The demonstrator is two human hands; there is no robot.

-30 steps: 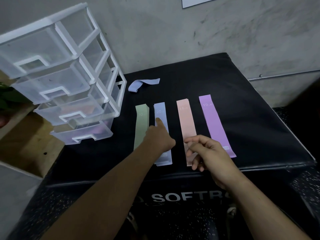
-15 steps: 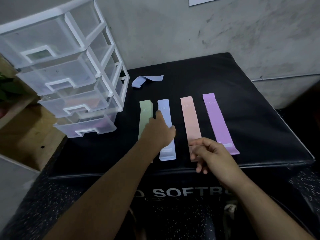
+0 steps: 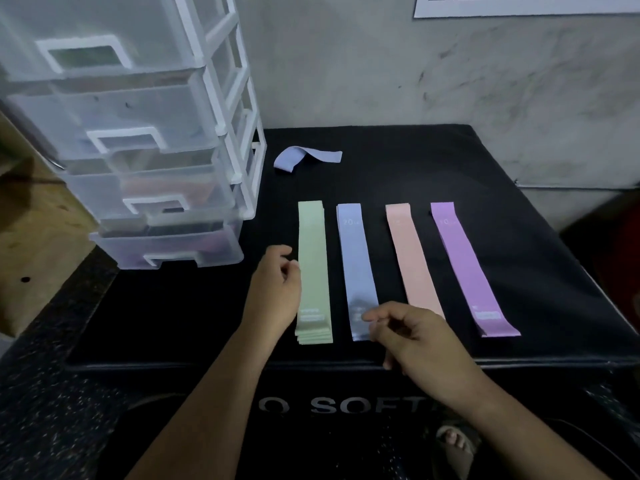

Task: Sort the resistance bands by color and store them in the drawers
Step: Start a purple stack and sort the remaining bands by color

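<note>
Four flat stacks of bands lie side by side on the black padded box (image 3: 398, 161): a green stack (image 3: 313, 265), a blue stack (image 3: 356, 261), a peach stack (image 3: 410, 258) and a purple stack (image 3: 465, 261). One loose blue band (image 3: 304, 158) lies folded further back. My left hand (image 3: 277, 292) rests at the green stack's left edge, fingers curled, holding nothing. Hovering over the near ends of the blue and peach stacks, my right hand (image 3: 412, 332) has loosely bent fingers and is empty. The clear drawer unit (image 3: 145, 147) stands at the left.
The drawer unit has a white frame and several translucent drawers, the lower ones showing faint colour inside. A concrete wall rises behind the box. A wooden surface (image 3: 38, 237) lies to the left, speckled floor below. A sandalled foot (image 3: 453, 441) shows under my right arm.
My left hand has come off the blue stack and moved left to the green stack's edge. My right hand has shifted left from the peach stack's end. The camera has moved closer.
</note>
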